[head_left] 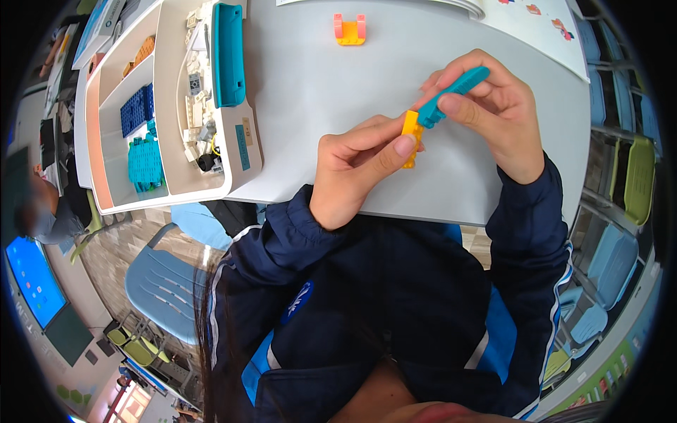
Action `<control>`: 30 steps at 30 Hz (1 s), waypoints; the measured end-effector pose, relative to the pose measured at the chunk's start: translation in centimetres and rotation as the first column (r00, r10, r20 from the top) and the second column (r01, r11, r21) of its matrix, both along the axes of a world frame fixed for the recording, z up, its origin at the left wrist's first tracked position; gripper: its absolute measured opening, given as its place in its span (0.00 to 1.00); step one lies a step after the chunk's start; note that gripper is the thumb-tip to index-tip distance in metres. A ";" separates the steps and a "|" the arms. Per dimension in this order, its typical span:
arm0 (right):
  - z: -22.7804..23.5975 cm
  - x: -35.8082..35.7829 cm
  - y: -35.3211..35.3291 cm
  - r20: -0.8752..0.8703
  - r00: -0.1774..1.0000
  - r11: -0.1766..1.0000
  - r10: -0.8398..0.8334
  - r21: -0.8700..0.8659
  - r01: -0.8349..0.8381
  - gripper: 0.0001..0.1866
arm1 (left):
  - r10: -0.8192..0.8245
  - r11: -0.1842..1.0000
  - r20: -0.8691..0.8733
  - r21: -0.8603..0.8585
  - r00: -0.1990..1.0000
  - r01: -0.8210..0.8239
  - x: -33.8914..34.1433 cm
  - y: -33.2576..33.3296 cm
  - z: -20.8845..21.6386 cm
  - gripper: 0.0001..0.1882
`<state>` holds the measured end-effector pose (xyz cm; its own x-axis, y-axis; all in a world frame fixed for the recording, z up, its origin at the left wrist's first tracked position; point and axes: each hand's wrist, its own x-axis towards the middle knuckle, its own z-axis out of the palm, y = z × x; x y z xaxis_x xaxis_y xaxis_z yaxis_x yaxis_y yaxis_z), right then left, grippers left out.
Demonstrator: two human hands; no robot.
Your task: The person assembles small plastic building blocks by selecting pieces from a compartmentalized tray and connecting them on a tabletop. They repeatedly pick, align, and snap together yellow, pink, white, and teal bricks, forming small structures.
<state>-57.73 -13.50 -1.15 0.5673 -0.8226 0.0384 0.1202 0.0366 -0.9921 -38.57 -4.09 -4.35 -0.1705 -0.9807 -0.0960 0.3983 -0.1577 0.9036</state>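
Note:
Between the thumb and fingers of my left hand (363, 155) is a yellow building brick (409, 139), held upright with studs facing right. My right hand (497, 116) pinches a long teal building piece (455, 95) with a rounded end, tilted up to the right. The teal piece's lower end meets the yellow brick's upper part; whether they are joined I cannot tell. Farther back on the table lies a small yellow-and-pink brick assembly (350, 32), touched by neither hand.
A white sorting box (243, 151) with teal, blue, orange and white bricks in its compartments stands at the left of the grey table (289, 84). An open booklet (536, 32) lies at the back right. Blue chairs (166, 282) stand beyond the near edge.

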 end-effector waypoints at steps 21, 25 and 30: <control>-2.3 -1.3 -0.2 -0.117 0.991 0.994 0.064 0.093 -0.053 0.05 | -0.050 0.996 0.244 -0.058 0.968 0.066 -0.2 0.4 -0.2 0.14; -2.5 -1.4 -0.7 -0.125 0.988 0.994 0.086 0.080 -0.076 0.05 | -0.026 0.998 0.252 -0.052 0.967 0.040 -0.6 0.3 -0.2 0.14; -2.5 -1.5 -1.4 0.039 0.994 0.939 0.103 0.327 -0.110 0.03 | -0.018 0.999 0.276 -0.038 0.961 0.030 -0.5 0.4 -0.2 0.13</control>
